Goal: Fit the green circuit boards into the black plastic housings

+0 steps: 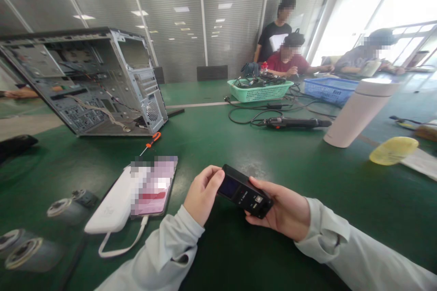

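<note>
A small black rectangular device (243,194) with a dark screen and small white markings is held above the green table, tilted down to the right. My left hand (204,193) is closed on its left end, thumb near the screen. Wrapped round its right end is my right hand (283,207), also closed. What kind of device it is, I cannot tell. Left of my hands lie a phone (163,191), its screen lit, and a white power bank (112,202) with a short white cable (124,251).
An open computer case (112,82) stands at the left, an orange-handled screwdriver (149,144) by it. Metal cylinders (37,254) lie front left. Further back are a green basket (261,91), blue basket (327,90), black corded tool (297,122), and pink bottle (358,111). Several people are across the table.
</note>
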`<state>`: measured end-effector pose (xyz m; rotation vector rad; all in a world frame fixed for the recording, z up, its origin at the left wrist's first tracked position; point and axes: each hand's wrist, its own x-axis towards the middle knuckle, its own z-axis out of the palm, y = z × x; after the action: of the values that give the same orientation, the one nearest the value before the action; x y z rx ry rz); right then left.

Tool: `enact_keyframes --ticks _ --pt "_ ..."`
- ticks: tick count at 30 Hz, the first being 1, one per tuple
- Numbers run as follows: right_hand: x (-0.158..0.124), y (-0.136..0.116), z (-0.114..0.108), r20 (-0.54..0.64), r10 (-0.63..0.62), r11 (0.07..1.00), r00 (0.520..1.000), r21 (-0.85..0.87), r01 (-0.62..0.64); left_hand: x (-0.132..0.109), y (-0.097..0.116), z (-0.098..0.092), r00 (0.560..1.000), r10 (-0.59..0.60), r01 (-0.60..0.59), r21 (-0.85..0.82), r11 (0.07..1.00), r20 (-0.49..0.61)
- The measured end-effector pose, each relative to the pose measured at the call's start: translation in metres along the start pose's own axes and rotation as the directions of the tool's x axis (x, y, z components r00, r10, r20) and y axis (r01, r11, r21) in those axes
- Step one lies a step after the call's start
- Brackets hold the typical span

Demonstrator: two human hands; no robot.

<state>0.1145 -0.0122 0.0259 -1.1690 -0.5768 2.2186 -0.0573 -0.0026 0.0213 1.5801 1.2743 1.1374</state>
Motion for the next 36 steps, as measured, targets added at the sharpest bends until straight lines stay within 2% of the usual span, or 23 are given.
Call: enact_keyframes --ticks 4,6,8,10,11,12,14,16,17,19,21,26,33,36 --pt "-0.001 -0.004 0.001 -0.06 0.056 0.998 0.997 0.007 -0.055 0.0 -0.004 0.001 1.0 0.005 -0.005 0.003 1.0 0.004" --pt "0.0 -0.004 -0.001 -0.076 0.033 0.999 0.997 -0.027 -0.035 0.0 -0.007 0.0 1.0 -0.008 0.008 -0.009 1.0 0.011" --pt "0.001 -0.002 -0.004 -0.052 -0.1 0.988 0.994 -0.126 0.092 -0.001 -0.01 0.0 0.999 -0.028 0.029 -0.039 0.999 0.034" --pt "0.004 0.002 -0.01 0.022 -0.305 0.904 0.952 -0.308 0.297 -0.002 -0.012 0.0 0.999 -0.018 0.02 -0.037 0.999 0.045" --pt "0.005 0.003 -0.013 0.076 -0.415 0.811 0.907 -0.42 0.407 -0.002 -0.013 0.0 0.999 0.004 -0.003 -0.016 1.0 0.045" --pt "0.007 0.005 -0.016 0.133 -0.524 0.681 0.841 -0.528 0.508 -0.003 -0.013 0.0 0.998 0.034 -0.034 0.013 0.999 0.044" --pt "0.009 0.006 -0.021 0.254 -0.701 0.363 0.667 -0.678 0.64 -0.004 -0.013 0.0 0.995 0.083 -0.086 0.059 0.994 0.056" --pt "0.009 0.004 -0.026 0.356 -0.788 0.099 0.502 -0.732 0.675 -0.005 -0.013 0.0 0.99 0.114 -0.119 0.062 0.991 0.088" --pt "0.009 0.001 -0.028 0.395 -0.804 0.003 0.444 -0.745 0.667 -0.005 -0.013 0.001 0.986 0.128 -0.134 0.056 0.989 0.105" --pt "0.009 -0.004 -0.032 0.449 -0.806 -0.132 0.386 -0.772 0.622 -0.005 -0.013 0.002 0.978 0.153 -0.161 0.049 0.986 0.144" --pt "0.007 -0.01 -0.035 0.477 -0.802 -0.219 0.36 -0.795 0.566 -0.006 -0.014 0.004 0.972 0.161 -0.17 0.042 0.984 0.173" --pt "0.005 -0.014 -0.036 0.507 -0.783 -0.284 0.36 -0.807 0.518 -0.006 -0.016 0.006 0.97 0.167 -0.173 0.022 0.985 0.178" --pt "0.002 -0.011 -0.035 0.585 -0.768 -0.424 0.261 -0.77 0.477 -0.005 -0.019 0.003 0.972 0.105 -0.113 0.028 0.993 0.211" --pt "0.001 -0.01 -0.034 0.584 -0.764 -0.42 0.275 -0.773 0.475 -0.003 -0.021 0.004 0.975 0.108 -0.117 0.032 0.993 0.196"
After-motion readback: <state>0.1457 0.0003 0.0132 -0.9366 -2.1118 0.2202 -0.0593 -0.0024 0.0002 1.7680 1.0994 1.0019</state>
